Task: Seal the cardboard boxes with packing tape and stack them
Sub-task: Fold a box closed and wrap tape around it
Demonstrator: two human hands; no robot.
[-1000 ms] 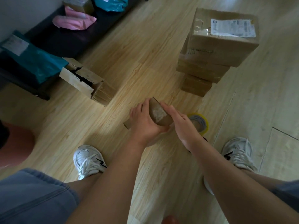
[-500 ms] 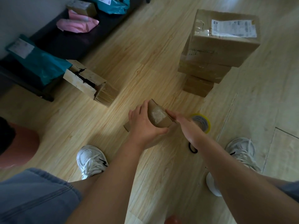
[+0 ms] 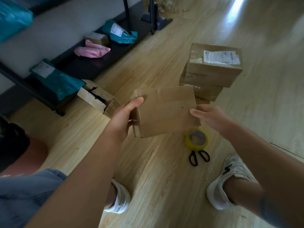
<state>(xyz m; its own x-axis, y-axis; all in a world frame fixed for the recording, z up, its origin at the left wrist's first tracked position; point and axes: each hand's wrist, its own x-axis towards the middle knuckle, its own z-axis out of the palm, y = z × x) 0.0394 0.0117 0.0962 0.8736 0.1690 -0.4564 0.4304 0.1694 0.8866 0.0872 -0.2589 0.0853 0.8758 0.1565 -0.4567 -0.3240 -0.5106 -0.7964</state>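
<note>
My left hand (image 3: 125, 117) grips the left end of a small brown cardboard box (image 3: 166, 112), held up above the wooden floor with a broad face toward me. My right hand (image 3: 212, 119) is at the box's right edge, fingers straight, thumb touching the near face. A stack of sealed boxes (image 3: 212, 71) stands behind, the top one bearing a white label. A yellow roll of packing tape (image 3: 196, 140) lies on the floor below my right hand, with black scissors (image 3: 198, 157) just in front of it.
An open, torn box (image 3: 97, 97) lies on the floor at the left. A low dark shelf (image 3: 79, 68) along the wall holds teal and pink mailer bags and a small box. My two white shoes (image 3: 230, 181) are at the bottom. Black stand legs (image 3: 153, 17) rise at the back.
The small box has been lifted off the floor and turned so its broad face shows. My right hand has loosened to the box's right edge. The view has tilted upward.
</note>
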